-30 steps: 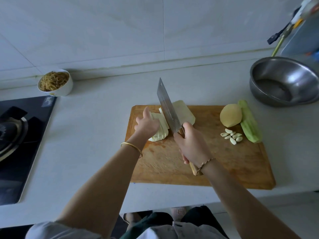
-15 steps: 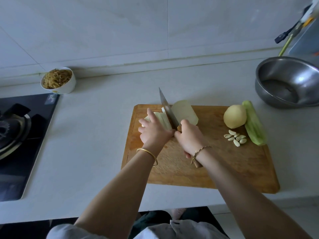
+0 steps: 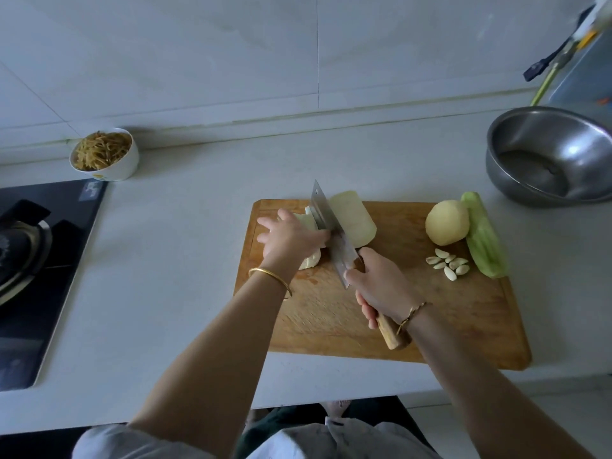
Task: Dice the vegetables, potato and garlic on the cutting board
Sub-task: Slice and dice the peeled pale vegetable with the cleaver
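A wooden cutting board (image 3: 430,326) lies on the counter. My right hand (image 3: 377,286) grips the wooden handle of a cleaver (image 3: 328,226), whose blade stands between two pale vegetable pieces. My left hand (image 3: 291,240) presses down on the sliced piece (image 3: 309,260) left of the blade, fingers spread over it. The larger uncut piece (image 3: 354,223) lies right of the blade. A peeled potato (image 3: 447,226), several garlic cloves (image 3: 448,263) and a peeled green vegetable (image 3: 485,240) sit at the board's right side.
A steel bowl (image 3: 549,154) stands at the back right. A white bowl of shredded food (image 3: 104,154) sits at the back left, beside a black gas hob (image 3: 43,260). Utensils (image 3: 556,58) hang at the top right.
The cleaver has come down and back toward me along the cut. My left hand has shifted left and spread over the slices. The view has tilted slightly.
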Demonstrator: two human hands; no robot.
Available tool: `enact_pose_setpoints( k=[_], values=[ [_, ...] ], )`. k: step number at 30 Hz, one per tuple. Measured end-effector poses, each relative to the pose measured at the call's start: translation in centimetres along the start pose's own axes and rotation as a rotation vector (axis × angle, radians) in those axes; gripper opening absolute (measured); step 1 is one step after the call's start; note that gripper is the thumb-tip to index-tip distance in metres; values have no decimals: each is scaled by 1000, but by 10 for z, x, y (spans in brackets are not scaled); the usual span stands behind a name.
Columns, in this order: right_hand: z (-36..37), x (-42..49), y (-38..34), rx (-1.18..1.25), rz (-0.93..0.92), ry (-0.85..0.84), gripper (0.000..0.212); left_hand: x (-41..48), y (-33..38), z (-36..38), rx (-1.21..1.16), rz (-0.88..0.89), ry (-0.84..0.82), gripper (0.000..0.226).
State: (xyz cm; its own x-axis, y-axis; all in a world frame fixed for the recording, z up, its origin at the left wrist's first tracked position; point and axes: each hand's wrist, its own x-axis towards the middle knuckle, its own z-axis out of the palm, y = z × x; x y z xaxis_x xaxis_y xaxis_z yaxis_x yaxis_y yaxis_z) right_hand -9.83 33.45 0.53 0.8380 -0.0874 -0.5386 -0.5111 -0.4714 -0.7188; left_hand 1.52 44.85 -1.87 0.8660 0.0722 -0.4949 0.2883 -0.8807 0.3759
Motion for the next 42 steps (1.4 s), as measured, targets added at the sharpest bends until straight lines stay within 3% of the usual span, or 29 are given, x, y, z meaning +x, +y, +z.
enact_pose_setpoints(
  k=[4,10,15,25,42],
  values=[
    [-7,3,0,45,29,8,11,4,11,-9,219,11,16,102],
    [-12,-3,0,85,29,25,17,5,20,3,309,30,1,88],
    [-18,-11,1,34,-7,58,10,5,18,13,268,19,42,79],
    [-24,-15,-6,-117,-14,70,10,6,12,24,323,62,153,90],
    [-11,-11,-14,-231,-21,108,8,12,9,22,272,44,93,95]
  ],
)
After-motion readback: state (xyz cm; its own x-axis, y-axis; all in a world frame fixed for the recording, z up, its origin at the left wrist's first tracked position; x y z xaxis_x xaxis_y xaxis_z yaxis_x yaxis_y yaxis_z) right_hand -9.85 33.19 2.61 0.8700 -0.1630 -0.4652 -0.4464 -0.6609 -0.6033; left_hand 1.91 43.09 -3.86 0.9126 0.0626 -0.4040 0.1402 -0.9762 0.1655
